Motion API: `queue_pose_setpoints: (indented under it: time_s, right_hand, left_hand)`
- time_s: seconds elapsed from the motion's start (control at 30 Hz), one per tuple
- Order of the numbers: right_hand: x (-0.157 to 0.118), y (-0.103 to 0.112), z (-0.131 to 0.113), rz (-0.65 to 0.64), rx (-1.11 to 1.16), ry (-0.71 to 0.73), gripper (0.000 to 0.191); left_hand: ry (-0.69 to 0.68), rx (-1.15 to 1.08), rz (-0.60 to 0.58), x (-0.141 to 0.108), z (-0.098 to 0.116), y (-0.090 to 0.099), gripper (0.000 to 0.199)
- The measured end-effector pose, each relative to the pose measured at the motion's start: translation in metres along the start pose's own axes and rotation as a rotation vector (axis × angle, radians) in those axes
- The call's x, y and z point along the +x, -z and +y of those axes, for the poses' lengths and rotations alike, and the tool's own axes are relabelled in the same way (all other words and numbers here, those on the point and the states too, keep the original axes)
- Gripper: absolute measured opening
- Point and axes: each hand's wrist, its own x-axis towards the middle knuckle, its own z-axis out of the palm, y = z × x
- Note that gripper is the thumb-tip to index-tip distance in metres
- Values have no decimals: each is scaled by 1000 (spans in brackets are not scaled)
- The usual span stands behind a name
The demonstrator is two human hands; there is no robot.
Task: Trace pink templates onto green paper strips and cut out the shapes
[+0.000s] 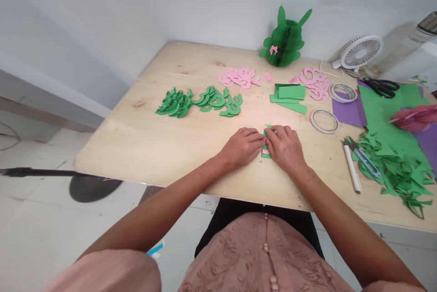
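Note:
A small green paper strip (266,156) with pink patches on it lies flat on the table near its front edge. From the left, my left hand (241,147) rests on the tabletop, its curled fingertips pressed together at the strip's edge. My right hand (286,147) bends over the strip's right side, fingers gripping it near the middle. Much of the strip is hidden under the fingers. Beyond my hands sits a stack of green paper strips (289,96). Curved green paper cut-outs (218,99) are piled to the left, with pink cut-outs (241,77) behind.
Two tape rolls (324,121), a white pen (352,169), blue thread snips (367,160) and green scraps (399,169) lie to the right. Black scissors (380,86), a small fan (362,53) and a green honeycomb paper figure (283,42) are at the back.

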Motion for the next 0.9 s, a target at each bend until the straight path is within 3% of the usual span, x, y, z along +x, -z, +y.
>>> queue_pose_setpoints:
  time_s: [0.9]
  right_hand:
    - [0, 3, 0, 2, 16, -1, 33]
  left_hand:
    - [-7, -5, 51, -1, 0, -3, 22]
